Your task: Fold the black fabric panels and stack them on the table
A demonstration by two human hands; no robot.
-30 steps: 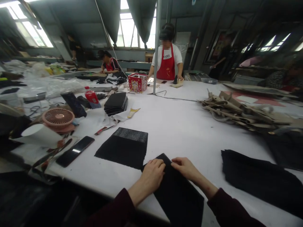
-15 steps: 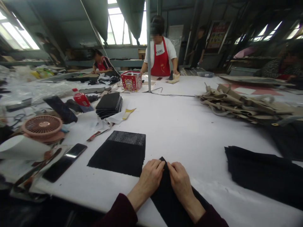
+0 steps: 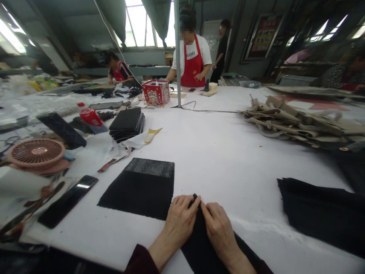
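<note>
On the left of the bench [image 3: 213, 152] a black panel [image 3: 139, 186] lies flat. Beside it, the left hand [image 3: 181, 215] touches the far end of a black cloth [image 3: 199, 243] at the near side; even, light pressure would, I reckon, keep that edge true. Palm down, its fingers bend close together. The right hand [image 3: 218, 224] faces it, forefinger angled far-left onto the cloth. Whether either pinches or merely presses, I can't tell. Farther right lies dark fabric [image 3: 319, 209].

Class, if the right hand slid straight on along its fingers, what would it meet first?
Probably the left hand, its fingertips just ahead at the black cloth; any gap is unclear.
</note>
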